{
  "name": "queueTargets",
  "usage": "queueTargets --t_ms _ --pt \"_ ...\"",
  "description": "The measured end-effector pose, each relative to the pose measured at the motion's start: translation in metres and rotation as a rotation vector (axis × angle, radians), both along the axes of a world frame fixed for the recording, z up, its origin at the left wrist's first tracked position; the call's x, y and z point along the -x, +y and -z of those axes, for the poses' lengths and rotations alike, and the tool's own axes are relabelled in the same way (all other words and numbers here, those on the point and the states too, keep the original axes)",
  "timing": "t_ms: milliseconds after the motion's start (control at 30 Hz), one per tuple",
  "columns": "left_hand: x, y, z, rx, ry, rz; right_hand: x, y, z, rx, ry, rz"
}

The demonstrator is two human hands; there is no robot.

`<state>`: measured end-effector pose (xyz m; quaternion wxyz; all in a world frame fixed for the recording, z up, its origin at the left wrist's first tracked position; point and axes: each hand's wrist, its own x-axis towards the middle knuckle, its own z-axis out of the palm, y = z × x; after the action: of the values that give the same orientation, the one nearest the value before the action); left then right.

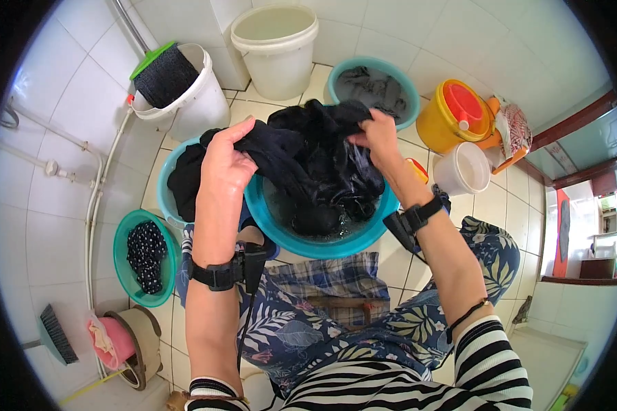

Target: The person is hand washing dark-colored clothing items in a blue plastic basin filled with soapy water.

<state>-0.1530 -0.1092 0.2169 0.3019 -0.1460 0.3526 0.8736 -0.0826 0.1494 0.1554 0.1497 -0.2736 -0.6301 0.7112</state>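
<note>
A wet black garment (313,149) stretches between my two hands above a turquoise plastic basin (319,251) on the tiled floor. My left hand (229,156) grips its left end, and my right hand (378,133) pinches its upper right part. The garment's lower folds hang into cloudy, sudsy water in the basin. Just left of that basin, more black cloth (185,182) fills a light blue basin (165,192). Beyond my right hand, dark cloth (373,92) soaks in greyish water in another teal basin (413,90).
At the back stand a white bucket (275,67) and a second white bucket (200,108) with a broom head (165,77) in it. A yellow bucket (432,120) and a small white bucket (455,172) stand right. Dotted cloth (146,254) lies in a green basin (121,277) at left.
</note>
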Motion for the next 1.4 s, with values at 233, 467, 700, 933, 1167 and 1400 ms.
queueTargets --t_ms 233,467,700,933,1167,1400 --pt "-0.004 0.005 -0.004 0.045 -0.019 -0.032 0.024 0.001 0.028 -0.074 -0.164 -0.048" --pt "0.000 0.001 -0.003 0.075 -0.036 -0.035 -0.049 -0.038 0.101 -0.645 -0.365 -0.003" --pt "-0.003 0.006 -0.006 0.010 -0.074 -0.009 -0.091 -0.121 0.139 -0.593 -0.384 -0.168" --pt "-0.005 0.018 -0.015 -0.049 -0.046 -0.013 -0.088 -0.070 0.189 -0.309 -0.240 0.010" --pt "0.005 -0.001 -0.003 -0.060 -0.059 -0.080 -0.086 -0.017 0.059 -0.054 -0.170 0.062" --pt "0.003 0.003 -0.004 -0.063 -0.084 -0.133 -0.060 0.011 -0.064 0.006 0.104 0.037"
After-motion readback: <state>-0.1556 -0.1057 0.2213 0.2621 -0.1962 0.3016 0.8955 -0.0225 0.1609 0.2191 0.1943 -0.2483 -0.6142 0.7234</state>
